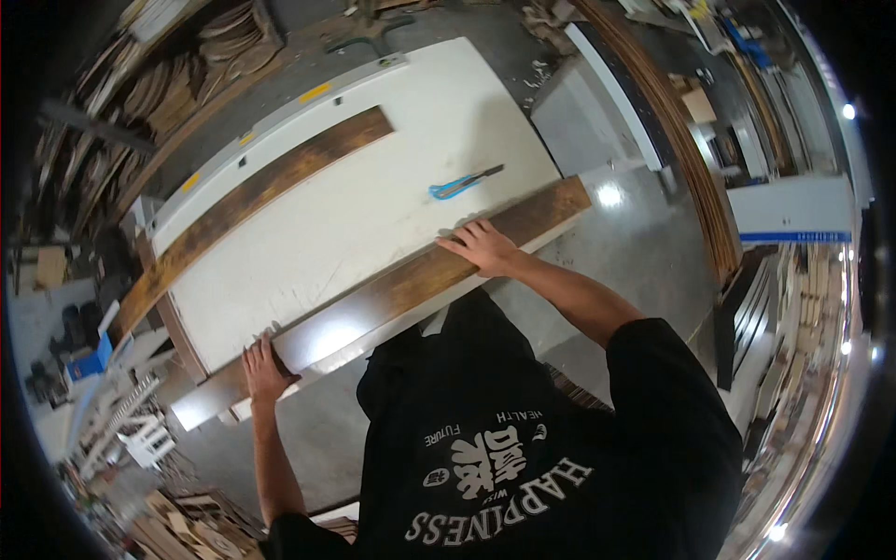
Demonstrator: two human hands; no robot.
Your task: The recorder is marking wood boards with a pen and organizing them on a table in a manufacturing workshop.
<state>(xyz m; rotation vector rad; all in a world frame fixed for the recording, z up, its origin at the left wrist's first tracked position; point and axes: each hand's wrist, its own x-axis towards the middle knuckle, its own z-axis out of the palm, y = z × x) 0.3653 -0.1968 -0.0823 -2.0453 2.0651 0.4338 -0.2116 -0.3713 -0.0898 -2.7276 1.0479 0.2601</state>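
A long brown wooden plank [392,287] with a glossy top lies slantwise along the near edge of a white-topped worktable [308,266]. Near the plank's left end, my left hand [267,373] grips it, fingers over the far edge and thumb on top. My right hand [485,248] holds it right of the middle, its fingers reaching to the far edge. Farther back on the table is a second brown plank [261,182], lying apart from the first. A blue-handled cutter [457,188] rests on the white top beyond my right hand.
A long pale metal bar with yellow patches [280,114] runs along the table's far edge. Stacked curved wood pieces [229,42] stand at the far left. At the right are long brown strips [695,168] and a white box [791,210]. Scrap wood [191,530] lies at the lower left.
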